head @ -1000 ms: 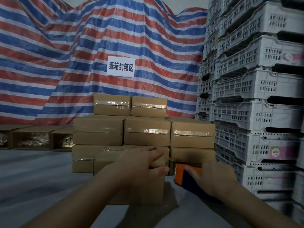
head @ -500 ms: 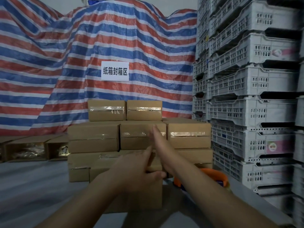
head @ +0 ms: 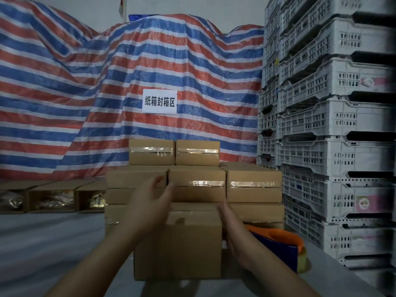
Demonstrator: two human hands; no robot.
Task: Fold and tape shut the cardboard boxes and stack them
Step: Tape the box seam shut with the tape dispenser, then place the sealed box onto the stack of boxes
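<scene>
Since a moment ago, the right hand (head: 232,232) has dropped from pointing upward to lie flat against the right side of the box (head: 177,245), fingers straight and together. The left hand (head: 150,202) has lifted off the box top, fingers relaxed and apart. The stack (head: 252,185) of taped boxes stands at 12 o'clock, just behind the box. A tape gun (head: 282,243) lies at 3 o'clock. The box looks stiff, probably light; press both sides to lift.
</scene>
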